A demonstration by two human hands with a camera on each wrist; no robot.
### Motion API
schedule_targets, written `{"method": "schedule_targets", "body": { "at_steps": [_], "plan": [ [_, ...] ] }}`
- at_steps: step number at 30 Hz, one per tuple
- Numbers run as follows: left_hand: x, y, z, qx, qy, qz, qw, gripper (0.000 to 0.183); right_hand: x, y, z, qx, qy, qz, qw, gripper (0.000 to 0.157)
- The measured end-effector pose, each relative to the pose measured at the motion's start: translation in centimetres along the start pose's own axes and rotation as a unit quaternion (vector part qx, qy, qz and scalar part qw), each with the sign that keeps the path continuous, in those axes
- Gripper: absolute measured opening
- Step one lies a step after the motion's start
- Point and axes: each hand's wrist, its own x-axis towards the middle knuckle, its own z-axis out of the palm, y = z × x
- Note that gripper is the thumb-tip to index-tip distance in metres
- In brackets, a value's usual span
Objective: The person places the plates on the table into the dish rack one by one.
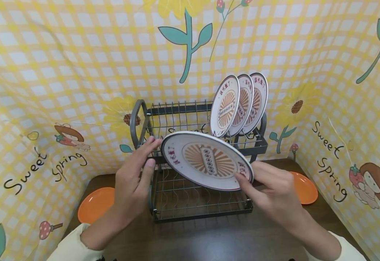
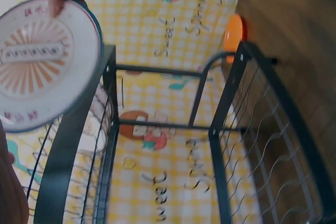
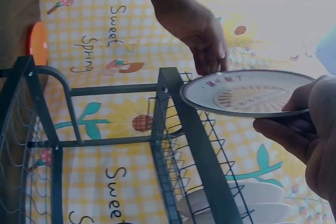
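A white plate with a brown sunburst print (image 1: 193, 170) is held tilted in front of the dish rack. My right hand (image 1: 271, 188) pinches its right rim, thumb on the printed face and fingers behind. At the opposite rim, the fairly straight fingers of my left hand (image 1: 132, 181) are at the edge; whether they touch it I cannot tell. In the right wrist view the plate (image 3: 247, 95) appears nearly edge-on, between the left hand (image 3: 202, 38) and the pinching right hand (image 3: 320, 135). Behind it, three matching plates (image 1: 224, 105) stand upright in the rack's upper tier.
The dark two-tier dish rack (image 1: 203, 218) stands on a brown table (image 1: 206, 239); its lower tier has wavy wires. Orange plates lie on both sides, one at the left (image 1: 95, 204) and one at the right (image 1: 305, 188). A yellow checked cloth (image 1: 95, 72) surrounds the table.
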Motion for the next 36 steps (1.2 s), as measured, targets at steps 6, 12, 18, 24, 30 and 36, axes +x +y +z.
{"method": "schedule_targets", "body": {
  "at_steps": [6, 12, 18, 24, 30, 36],
  "plan": [
    [0.8, -1.5, 1.0, 0.164, -0.066, 0.039, 0.9835, 0.040, 1.3, -0.7, -0.2, -0.012, 0.075, -0.008, 0.997, 0.006],
    [0.8, -1.9, 1.6, 0.244, -0.107, 0.053, 0.9624, 0.049, 2.6, -1.4, 0.1, -0.087, 0.165, 0.002, 0.982, 0.016],
    [1.1, -2.0, 1.6, 0.275, -0.133, 0.046, 0.9512, 0.052, 3.9, -1.5, 0.1, -0.111, 0.235, 0.014, 0.965, 0.012],
    [1.1, -2.0, 1.6, 0.287, -0.135, 0.045, 0.9474, 0.052, 5.2, -1.3, 0.4, -0.135, 0.265, 0.028, 0.954, 0.013],
    [1.3, -2.0, 1.5, 0.293, -0.135, 0.052, 0.9452, 0.050, 6.6, -0.7, 1.0, -0.155, 0.283, 0.029, 0.946, 0.016],
    [1.4, -1.9, 1.6, 0.291, -0.133, 0.046, 0.9464, 0.050, 7.8, 0.1, 1.8, -0.174, 0.268, 0.039, 0.947, 0.017]
  ]
}}
